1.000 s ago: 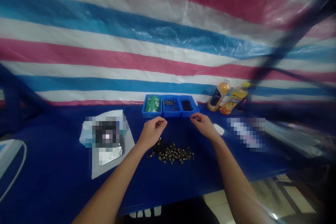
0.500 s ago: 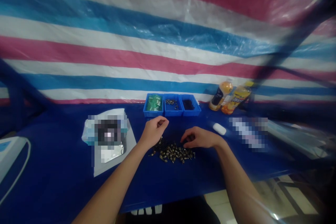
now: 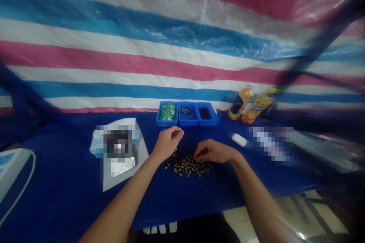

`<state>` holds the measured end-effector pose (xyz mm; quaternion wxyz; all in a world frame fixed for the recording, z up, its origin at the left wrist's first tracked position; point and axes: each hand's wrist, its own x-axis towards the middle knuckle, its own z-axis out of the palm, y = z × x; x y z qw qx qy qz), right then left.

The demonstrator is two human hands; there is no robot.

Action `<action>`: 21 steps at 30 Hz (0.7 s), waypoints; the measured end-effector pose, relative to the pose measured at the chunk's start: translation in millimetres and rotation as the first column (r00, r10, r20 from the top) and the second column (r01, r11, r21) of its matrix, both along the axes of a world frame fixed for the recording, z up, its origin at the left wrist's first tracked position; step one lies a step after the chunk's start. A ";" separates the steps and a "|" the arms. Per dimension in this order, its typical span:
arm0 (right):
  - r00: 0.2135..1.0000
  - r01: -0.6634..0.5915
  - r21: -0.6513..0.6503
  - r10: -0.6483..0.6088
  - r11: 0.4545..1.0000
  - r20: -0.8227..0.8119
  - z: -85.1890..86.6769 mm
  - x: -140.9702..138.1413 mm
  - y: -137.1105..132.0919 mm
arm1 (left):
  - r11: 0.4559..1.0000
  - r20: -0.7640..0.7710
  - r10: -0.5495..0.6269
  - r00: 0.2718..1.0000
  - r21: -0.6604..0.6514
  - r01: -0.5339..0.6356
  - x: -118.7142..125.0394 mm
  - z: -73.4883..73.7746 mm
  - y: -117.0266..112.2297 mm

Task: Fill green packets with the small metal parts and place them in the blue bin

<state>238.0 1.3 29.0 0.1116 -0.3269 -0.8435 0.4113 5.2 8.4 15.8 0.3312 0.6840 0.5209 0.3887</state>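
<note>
On the blue worktop [image 3: 71, 193], the right hand [image 3: 213, 151] curls its fingers [image 3: 198, 154] down at the pile of small fasteners [image 3: 188, 167], any pinch hidden; the left hand [image 3: 167, 143] curls loosely beside it.

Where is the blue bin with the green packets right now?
In the head view, the blue bin is leftmost of three, at the far edge of the table, beside the bin of metal parts and beyond the left hand.

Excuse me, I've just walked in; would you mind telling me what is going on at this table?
A person is at a blue-covered table. Their right hand rests curled at a loose pile of small brass-and-dark metal fasteners. Their left hand hovers curled beside the pile, near three small blue plastic bins.
</note>
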 end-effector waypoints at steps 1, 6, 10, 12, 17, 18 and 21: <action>1.000 0.016 0.003 -0.016 1.000 -0.014 -1.3 -0.1 0.4 | 1.000 -0.003 0.000 1.000 0.005 0.000 -0.2 -0.3 0.2; 0.955 0.224 -0.077 -0.235 0.971 -0.182 -3.7 -2.7 2.8 | 0.999 0.001 -0.041 0.999 0.028 0.040 1.5 4.0 -2.7; 0.824 0.387 -0.198 -0.434 0.901 -0.363 -2.9 -10.8 4.6 | 0.982 -0.028 -0.188 0.982 0.023 0.188 7.5 11.9 -11.9; 0.763 0.409 -0.224 -0.466 0.885 -0.448 -3.5 -16.7 4.7 | 0.966 -0.074 -0.253 0.965 0.030 0.256 10.7 15.3 -16.6; 0.727 0.406 -0.258 -0.481 0.877 -0.491 -5.9 -29.2 1.6 | 0.964 -0.118 -0.260 0.958 0.027 0.265 14.9 18.1 -20.2; 0.724 0.419 -0.243 -0.483 0.875 -0.492 -6.0 -30.5 1.0 | 0.966 -0.110 -0.253 0.961 0.021 0.257 15.1 17.8 -19.8; 0.737 0.437 -0.166 -0.457 0.884 -0.497 -5.4 -32.1 -0.2 | 0.965 -0.077 -0.260 0.962 -0.004 0.261 14.8 15.4 -18.2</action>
